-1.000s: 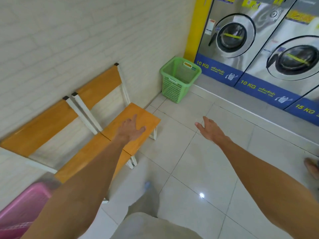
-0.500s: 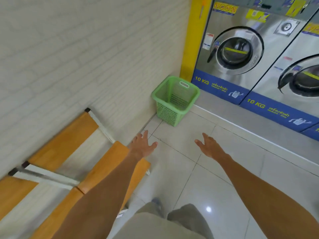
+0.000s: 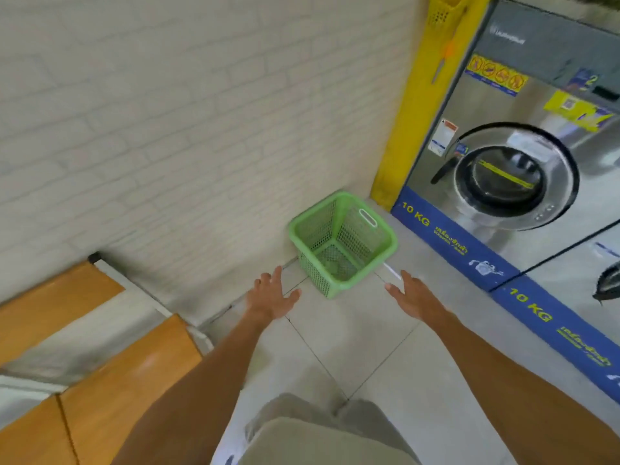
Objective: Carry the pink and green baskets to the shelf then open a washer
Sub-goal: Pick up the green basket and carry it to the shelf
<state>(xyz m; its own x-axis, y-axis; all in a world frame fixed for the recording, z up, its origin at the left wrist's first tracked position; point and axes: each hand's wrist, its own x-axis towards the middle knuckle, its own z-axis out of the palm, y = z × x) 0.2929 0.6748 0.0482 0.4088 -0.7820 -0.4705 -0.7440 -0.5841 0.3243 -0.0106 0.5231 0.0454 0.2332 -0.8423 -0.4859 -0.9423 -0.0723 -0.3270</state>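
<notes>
An empty green mesh basket [image 3: 342,243] stands on the tiled floor in the corner between the white brick wall and the washers. My left hand [image 3: 270,297] is stretched out just short of its near left corner, fingers spread, holding nothing. Just short of its near right side my right hand [image 3: 414,297] is also spread and empty. A steel 10 KG washer [image 3: 510,177] with a closed round door stands right of the basket. The pink basket is out of view.
A wooden bench with white frame [image 3: 110,370] runs along the wall at lower left. A yellow pillar [image 3: 412,129] stands between wall and washers. A second washer [image 3: 604,273] shows at the right edge. A raised grey step runs under the washers.
I have moved forward toward the corner; the green basket is now much closer, both hands have reached nearer to it, and the pink basket has dropped out of view.
</notes>
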